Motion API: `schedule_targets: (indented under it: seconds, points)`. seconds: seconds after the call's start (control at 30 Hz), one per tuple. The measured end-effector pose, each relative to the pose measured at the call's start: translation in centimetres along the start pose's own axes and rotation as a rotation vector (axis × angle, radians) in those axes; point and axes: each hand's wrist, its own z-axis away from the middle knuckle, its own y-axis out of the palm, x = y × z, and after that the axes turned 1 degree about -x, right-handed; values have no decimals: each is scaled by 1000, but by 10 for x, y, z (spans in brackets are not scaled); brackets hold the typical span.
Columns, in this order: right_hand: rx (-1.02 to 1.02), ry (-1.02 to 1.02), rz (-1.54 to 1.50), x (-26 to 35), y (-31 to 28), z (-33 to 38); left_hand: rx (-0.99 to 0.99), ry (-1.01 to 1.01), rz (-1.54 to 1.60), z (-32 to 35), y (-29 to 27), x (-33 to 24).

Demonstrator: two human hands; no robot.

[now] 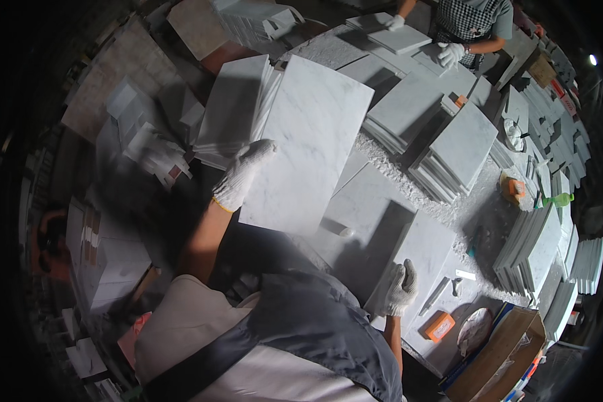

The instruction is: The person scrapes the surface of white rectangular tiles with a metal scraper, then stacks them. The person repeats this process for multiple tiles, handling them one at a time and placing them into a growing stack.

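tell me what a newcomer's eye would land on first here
Probably the large rectangular white slab with grey veins, just above the centre, with the white-gloved left grip at its left edge. Next, the small orange boxy block stands out at lower right against the pale surface. At the top, right of centre, another person's black-and-white checked apron also catches the eye.

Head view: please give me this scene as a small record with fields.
Left hand: white-gloved, gripping a large white, grey-veined rectangular stone slab by its edge
Right hand: white-gloved, at the edge of another white rectangular slab; grip unclear
On the right: small orange rectangular block, open brown box
Beyond: stacked white rectangular slabs
Co-worker: white-gloved hand by a flat white slab
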Motion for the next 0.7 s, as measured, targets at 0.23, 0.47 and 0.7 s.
schedule_targets:
  seconds: [0.23,0.47,0.7]
  points:
    - [27,34,1,-12,-4,2,130,-5,-24,10,-19,24]
    - [126,138,-283,-7,-4,-8,84,15,229,22,-12,44]
    - [944,432,-880,135,49,20,-80,-141,484,48,9,61]
